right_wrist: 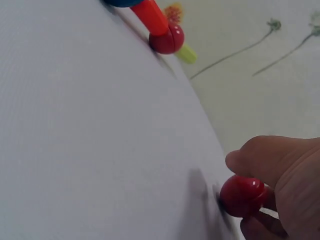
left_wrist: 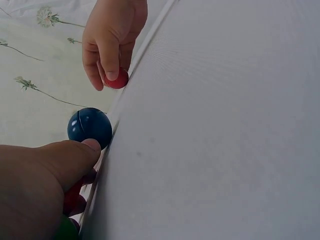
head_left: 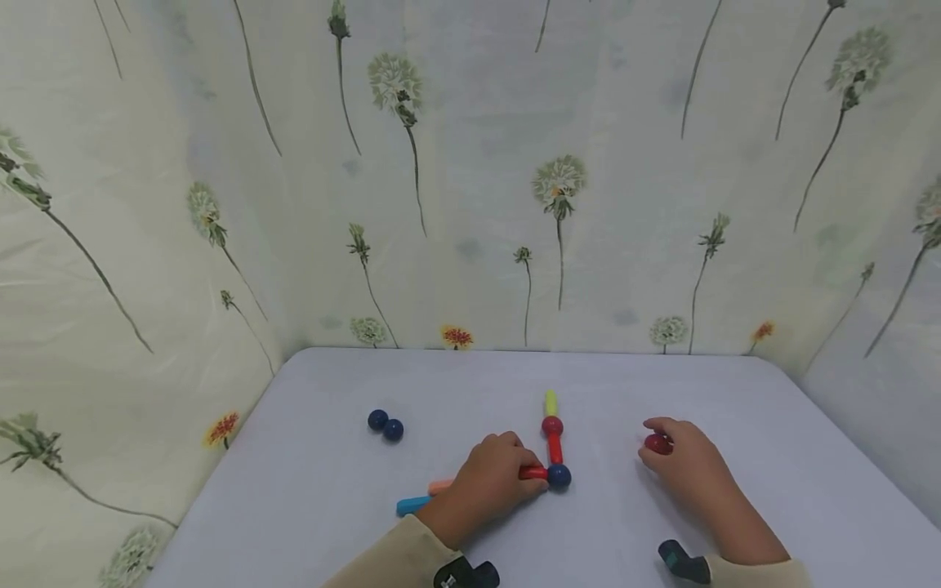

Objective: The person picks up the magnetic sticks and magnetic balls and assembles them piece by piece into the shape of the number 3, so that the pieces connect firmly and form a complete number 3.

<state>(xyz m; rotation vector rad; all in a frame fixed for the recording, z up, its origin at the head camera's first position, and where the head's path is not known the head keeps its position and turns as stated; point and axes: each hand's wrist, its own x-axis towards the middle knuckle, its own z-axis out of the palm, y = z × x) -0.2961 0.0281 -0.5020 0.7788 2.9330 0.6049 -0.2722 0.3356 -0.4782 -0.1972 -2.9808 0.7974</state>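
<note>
White table [head_left: 309, 457]: left hand [head_left: 491, 478] grips red rod [head_left: 533, 473], right hand [head_left: 691, 465] pinches ball [head_left: 657, 444].

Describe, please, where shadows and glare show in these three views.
Head view: soft light, with a faint shadow on the white table beside the right hand; left wrist view: small glints on the blue ball; right wrist view: a bright glint on the red ball in that hand, and a blurry-edged shadow nearby.

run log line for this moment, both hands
left hand: grips red rod at blue ball | right hand: pinches separate red ball | two other blue balls: on table
</note>
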